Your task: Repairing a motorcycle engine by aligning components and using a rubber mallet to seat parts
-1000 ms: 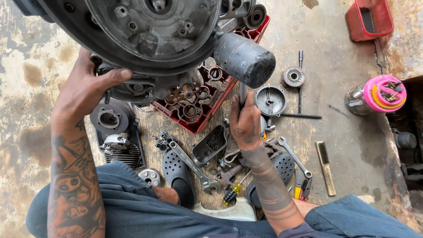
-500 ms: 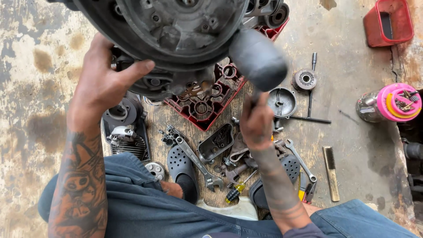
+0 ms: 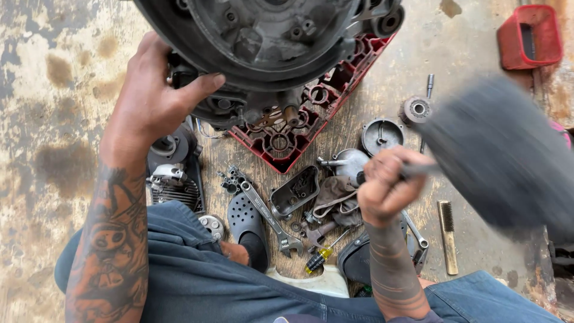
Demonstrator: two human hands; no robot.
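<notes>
Left hand (image 3: 152,98) is gripping the rim of the dark engine casing (image 3: 263,42), held above the red tray (image 3: 311,119). Right hand (image 3: 385,188) is closing fully around the handle of a mallet (image 3: 496,155), whose head is blurring. Judged mid-work: casing is still being hammered, parts lying loose on the floor (image 3: 36,149). Casing top is cropping out; strike point unclear.
</notes>
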